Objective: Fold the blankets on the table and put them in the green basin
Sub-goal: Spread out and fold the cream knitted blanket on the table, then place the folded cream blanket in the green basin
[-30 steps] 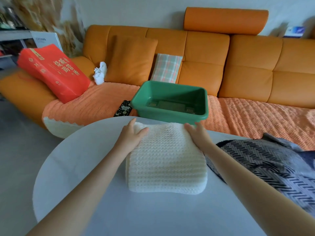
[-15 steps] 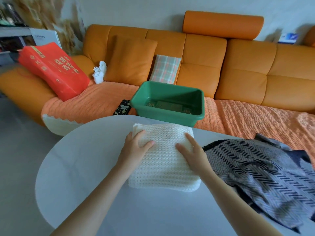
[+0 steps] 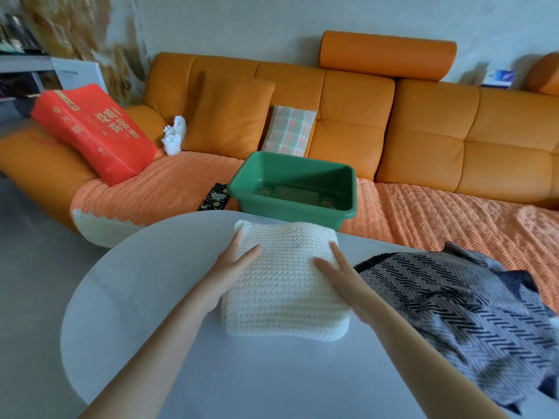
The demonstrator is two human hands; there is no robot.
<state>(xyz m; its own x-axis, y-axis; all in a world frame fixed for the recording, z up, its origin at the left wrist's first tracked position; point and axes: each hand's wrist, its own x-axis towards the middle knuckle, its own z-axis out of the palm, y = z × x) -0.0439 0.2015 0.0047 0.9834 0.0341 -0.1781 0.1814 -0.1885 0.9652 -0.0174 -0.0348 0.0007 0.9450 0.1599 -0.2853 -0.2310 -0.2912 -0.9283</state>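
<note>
Folded white blanket [image 3: 284, 282] at the table's [image 3: 151, 297] far edge
I see left hand [image 3: 230, 273] and right hand [image 3: 341, 276] flat, fingers spread, on its sides

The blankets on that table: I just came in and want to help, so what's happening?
A person has both hands, left hand and right hand, lying flat on a folded white knit blanket on the round table. A grey patterned blanket lies unfolded beside it. The green basin on the sofa is empty.
</note>
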